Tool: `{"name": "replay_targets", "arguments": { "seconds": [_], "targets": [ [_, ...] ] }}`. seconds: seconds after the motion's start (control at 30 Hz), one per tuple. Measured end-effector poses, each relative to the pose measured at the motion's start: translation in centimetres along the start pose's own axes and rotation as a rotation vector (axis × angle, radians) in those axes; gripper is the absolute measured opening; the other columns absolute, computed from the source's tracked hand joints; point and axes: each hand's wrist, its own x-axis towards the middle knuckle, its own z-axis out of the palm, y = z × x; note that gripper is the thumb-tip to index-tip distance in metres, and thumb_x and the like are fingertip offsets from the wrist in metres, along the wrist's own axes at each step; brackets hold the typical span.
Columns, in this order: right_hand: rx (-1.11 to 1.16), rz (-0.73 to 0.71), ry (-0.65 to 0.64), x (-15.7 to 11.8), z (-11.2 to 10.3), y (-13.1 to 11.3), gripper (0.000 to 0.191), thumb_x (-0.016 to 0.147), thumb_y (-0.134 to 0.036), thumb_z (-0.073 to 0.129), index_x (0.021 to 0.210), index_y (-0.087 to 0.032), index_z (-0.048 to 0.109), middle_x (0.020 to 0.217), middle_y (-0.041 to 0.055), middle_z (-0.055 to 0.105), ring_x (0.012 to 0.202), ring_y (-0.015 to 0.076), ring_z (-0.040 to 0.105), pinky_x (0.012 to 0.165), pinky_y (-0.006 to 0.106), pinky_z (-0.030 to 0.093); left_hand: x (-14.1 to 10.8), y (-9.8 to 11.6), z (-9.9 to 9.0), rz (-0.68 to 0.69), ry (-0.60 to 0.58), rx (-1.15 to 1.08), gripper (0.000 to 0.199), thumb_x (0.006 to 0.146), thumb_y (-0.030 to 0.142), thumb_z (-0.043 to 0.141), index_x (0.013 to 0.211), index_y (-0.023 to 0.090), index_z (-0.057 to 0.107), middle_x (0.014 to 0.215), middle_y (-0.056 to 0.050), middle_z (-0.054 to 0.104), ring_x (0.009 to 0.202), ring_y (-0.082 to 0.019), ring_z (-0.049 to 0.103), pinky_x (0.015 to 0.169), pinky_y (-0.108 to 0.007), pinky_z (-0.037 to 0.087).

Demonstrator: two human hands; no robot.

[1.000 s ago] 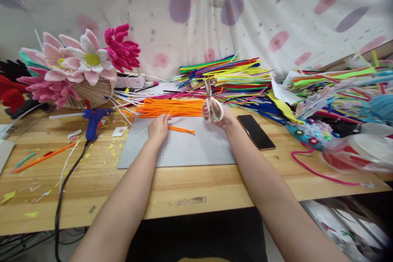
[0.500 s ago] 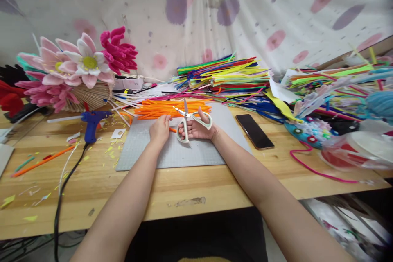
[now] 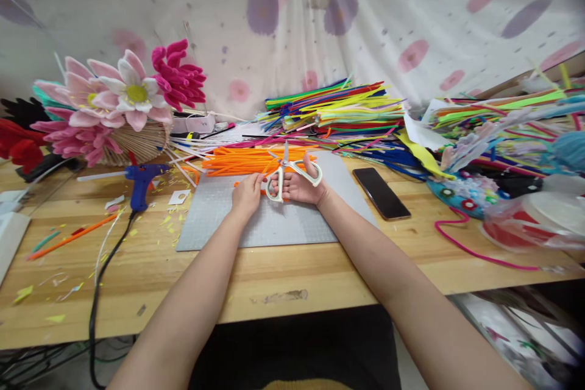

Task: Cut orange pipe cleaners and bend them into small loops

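My left hand [image 3: 247, 194] is closed in a pinch on an orange pipe cleaner [image 3: 263, 192], of which only short bits show at the fingers. Beside it, my right hand [image 3: 301, 187] is palm up with white-handled scissors [image 3: 284, 164] hooked on its thumb and fingers. The scissor blades stand parted and point away from me. Both hands are over a grey cutting mat [image 3: 210, 219]. A bundle of orange pipe cleaners [image 3: 237, 161] lies just beyond them, at the mat's far edge.
A black phone [image 3: 381, 194] lies right of the mat. To the left are a blue glue gun [image 3: 141, 184] with its black cord, yellow scraps and fuzzy flowers [image 3: 137, 94]. Multicoloured pipe cleaners [image 3: 342, 108] are heaped along the back. A clear-wrapped spool [image 3: 539, 219] sits at the right.
My left hand has shifted right, nearer the right hand. The scissors have moved slightly right and up, their blades swinging to point more straight away from me.
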Motion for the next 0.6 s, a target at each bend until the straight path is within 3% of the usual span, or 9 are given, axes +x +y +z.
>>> {"name": "replay_targets", "arguments": {
  "seconds": [0.27, 0.43, 0.6],
  "targets": [
    [-0.003, -0.072, 0.095, 0.17, 0.17, 0.17, 0.081, 0.072, -0.078, 0.012, 0.089, -0.013, 0.056, 0.076, 0.0086, 0.058, 0.07, 0.0167, 0.053, 0.07, 0.032, 0.045, 0.11, 0.4, 0.2, 0.015, -0.048, 0.034, 0.036, 0.089, 0.037, 0.03, 0.087, 0.023, 0.064, 0.089, -0.003, 0.068, 0.082, -0.018, 0.06, 0.065, -0.025, 0.037],
    [-0.016, -0.068, 0.071, 0.4, 0.13, 0.41, 0.076, 0.074, -0.076, 0.016, 0.082, -0.012, 0.055, 0.066, 0.0042, 0.05, 0.059, 0.0135, 0.047, 0.061, 0.029, 0.044, 0.35, 0.14, 0.35, 0.017, -0.048, 0.019, 0.036, 0.088, 0.037, 0.032, 0.082, 0.023, 0.064, 0.084, -0.003, 0.067, 0.078, -0.017, 0.059, 0.064, -0.025, 0.036],
    [-0.037, -0.132, 0.156, 0.48, -0.16, -0.02, 0.067, 0.077, -0.073, 0.016, 0.072, -0.015, 0.05, 0.052, -0.0032, 0.035, 0.044, 0.0082, 0.033, 0.046, 0.021, 0.034, 0.29, -0.3, 0.09, -0.016, -0.038, 0.012, 0.034, 0.088, 0.036, 0.032, 0.081, 0.023, 0.063, 0.083, -0.002, 0.067, 0.077, -0.017, 0.059, 0.064, -0.025, 0.036]
  ]
}}
